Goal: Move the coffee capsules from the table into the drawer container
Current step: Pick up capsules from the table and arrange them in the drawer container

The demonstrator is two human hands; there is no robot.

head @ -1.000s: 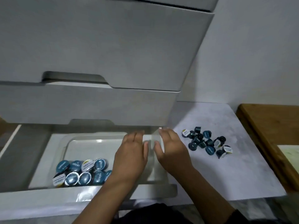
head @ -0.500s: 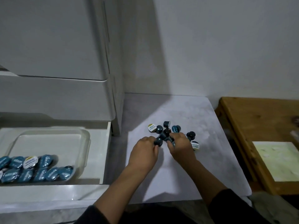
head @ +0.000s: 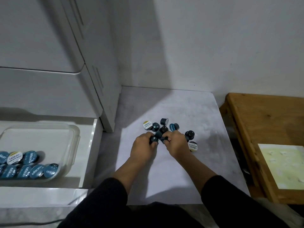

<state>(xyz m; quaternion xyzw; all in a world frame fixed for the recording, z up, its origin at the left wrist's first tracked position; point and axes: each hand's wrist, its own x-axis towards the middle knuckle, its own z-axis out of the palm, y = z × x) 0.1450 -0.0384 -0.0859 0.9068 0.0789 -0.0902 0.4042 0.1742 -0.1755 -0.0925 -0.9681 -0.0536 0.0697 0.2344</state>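
A heap of dark teal coffee capsules lies on the pale grey table. My left hand curls its fingers round a capsule at the heap's near edge. My right hand grips another capsule right beside it. Loose capsules lie around the hands, one with a white and yellow lid and one by my right wrist. At the left, the clear container sits in the open white drawer with several capsules in its near part.
White cabinet drawer fronts rise above the open drawer. A wooden board with a pale green sheet lies to the right of the table. A grey wall stands behind.
Both hands left the container in the drawer and moved right to the capsule heap on the table, where they closed their fingers on capsules. The view swung right with them.
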